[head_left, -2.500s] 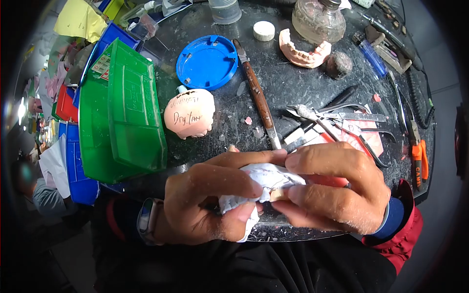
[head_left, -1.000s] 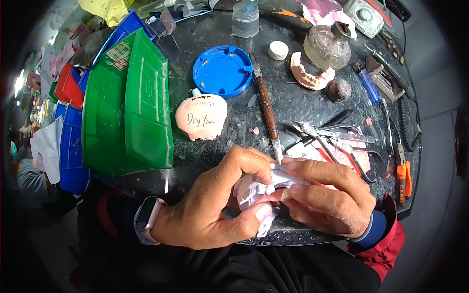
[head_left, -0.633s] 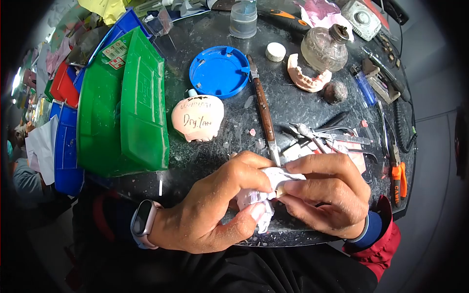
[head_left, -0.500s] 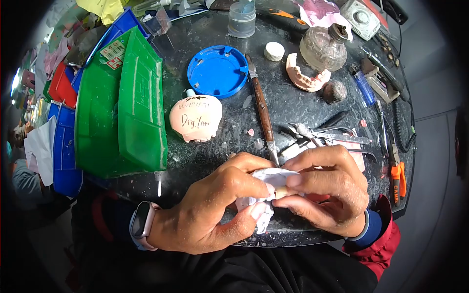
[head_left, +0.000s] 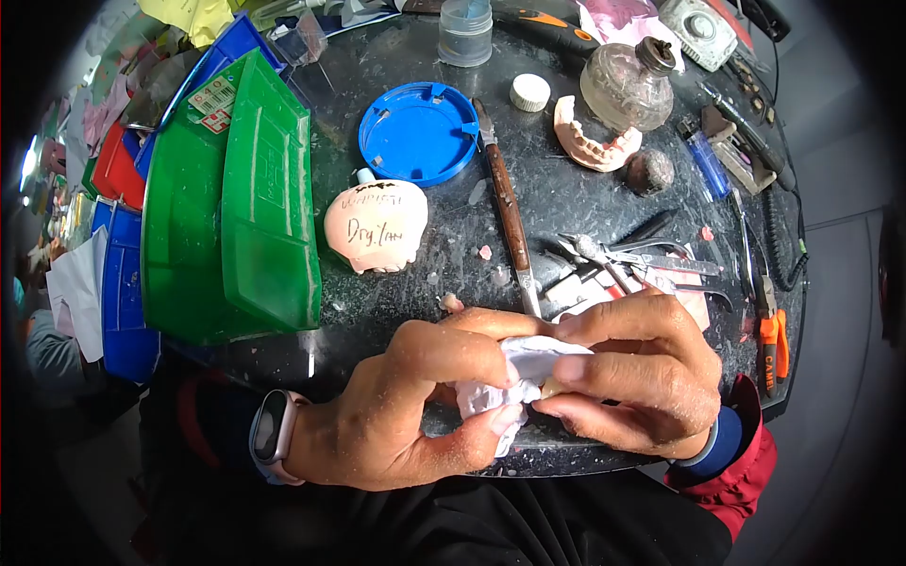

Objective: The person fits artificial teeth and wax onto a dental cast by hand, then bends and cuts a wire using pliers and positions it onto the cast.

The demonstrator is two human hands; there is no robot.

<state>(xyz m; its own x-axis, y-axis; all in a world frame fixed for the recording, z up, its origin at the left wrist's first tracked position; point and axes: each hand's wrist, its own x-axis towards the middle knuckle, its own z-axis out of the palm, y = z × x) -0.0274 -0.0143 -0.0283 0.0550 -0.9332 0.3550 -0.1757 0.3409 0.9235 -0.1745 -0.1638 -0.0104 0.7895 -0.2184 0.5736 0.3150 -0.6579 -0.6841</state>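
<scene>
My left hand (head_left: 406,401), wearing a watch, is closed on a white plaster dental model (head_left: 545,357), its thumb and forefinger gripping the rough near edge. From the other side my right hand (head_left: 646,373) pinches a small ivory piece (head_left: 551,388) between thumb and fingers, right against the model. Most of that piece is hidden by the fingertips. Just beyond the fingers lie a wooden-handled knife (head_left: 508,203) and several metal pliers and tools (head_left: 651,259).
A green bin (head_left: 269,208) stands at the left. Beyond my hands are a pink plaster model with handwriting (head_left: 376,226), a blue round lid (head_left: 418,134), a pink dental arch (head_left: 595,149), a glass spirit lamp (head_left: 628,90) and a white cap (head_left: 529,92). Orange-handled cutters (head_left: 774,344) lie at right.
My right hand has shifted slightly right and down with the ivory piece, which shows less now. The left fingers have spread a little, and more of the white model is visible.
</scene>
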